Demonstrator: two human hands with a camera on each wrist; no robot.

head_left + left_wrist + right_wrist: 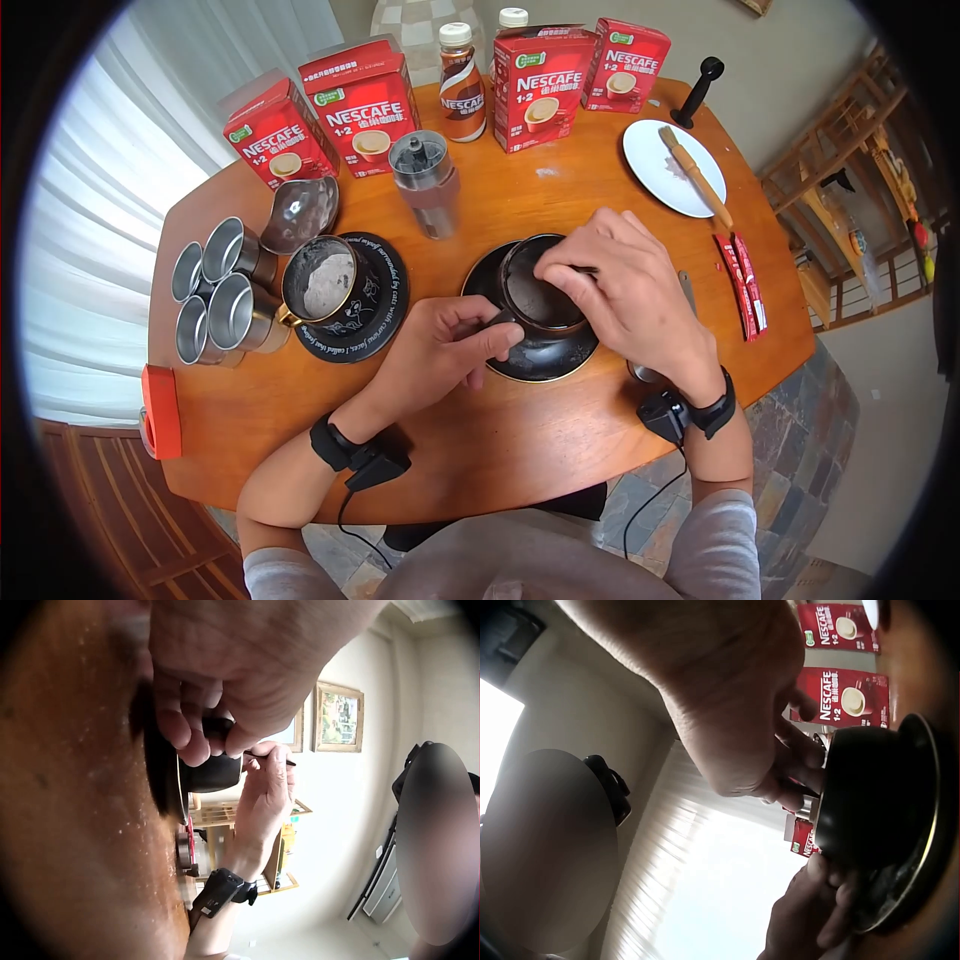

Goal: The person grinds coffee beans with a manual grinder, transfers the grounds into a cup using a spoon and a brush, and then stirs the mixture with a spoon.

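Dark cup (866, 799), upright on its saucer (545, 366), directly below the fingertips of the right hand (628, 285), which pinch a slim dark utensil (291, 762) over the opening; whether its lower end reaches inside cannot be told. The handle (219, 726) points toward the left hand (430, 350), gripped between thumb and fingers.

We are looking at a brown wooden table (530, 430), a stone floor (785, 440), pale walls (770, 70) and white curtains (110, 170) glowing brightly.
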